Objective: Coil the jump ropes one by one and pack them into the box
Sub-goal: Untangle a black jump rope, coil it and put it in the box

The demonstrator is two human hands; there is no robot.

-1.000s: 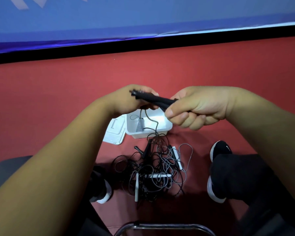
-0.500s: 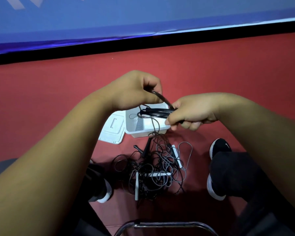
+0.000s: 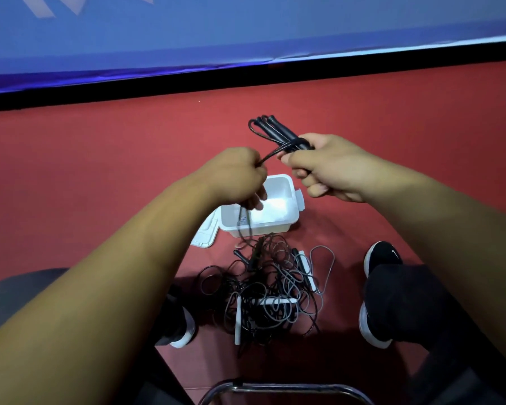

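My right hand [image 3: 330, 168] grips the black jump rope's handles [image 3: 278, 133], which stick up and to the left out of my fist. My left hand [image 3: 234, 176] is closed round that rope's black cord [image 3: 270, 154], which runs taut between both hands and hangs down below my left fist. A white plastic box [image 3: 278, 226] stands open on the red floor under my hands; something grey lies by its left wall. In front of the box sits a tangled pile of black and grey jump ropes [image 3: 272, 290] with white handles.
The white lid [image 3: 205, 236] lies left of the box. My two black shoes [image 3: 377, 290] flank the pile. A metal chair bar [image 3: 284, 388] crosses the bottom. A blue barrier [image 3: 246, 33] stands behind the red floor.
Both hands rose and shifted right. The handles now point up from my right hand. My left hand dropped from above the handles to pull the cord taut on the left.
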